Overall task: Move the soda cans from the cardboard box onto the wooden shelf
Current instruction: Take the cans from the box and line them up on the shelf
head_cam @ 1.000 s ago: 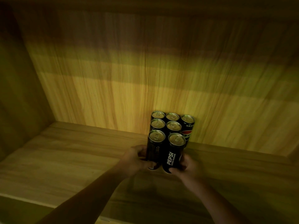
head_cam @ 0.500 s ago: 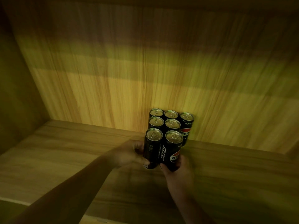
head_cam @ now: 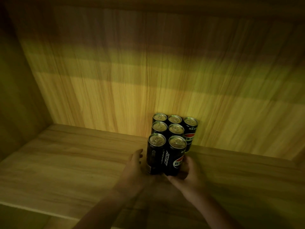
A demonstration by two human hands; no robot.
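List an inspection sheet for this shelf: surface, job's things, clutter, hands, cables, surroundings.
Surface: light wooden shelf board, dimly lit.
Job's things: seven black slim soda cans upright in a tight cluster by the wooden back panel: three at the back, two in the middle, two in front. Cardboard box not in view.
Clutter: nothing seen.
Hands: left hand has straight fingers beside the front-left can; contact unclear. Right hand is curled round the lower part of the front-right can.
Cables: nothing seen.
Surroundings: back panel behind, wooden side wall on the left.
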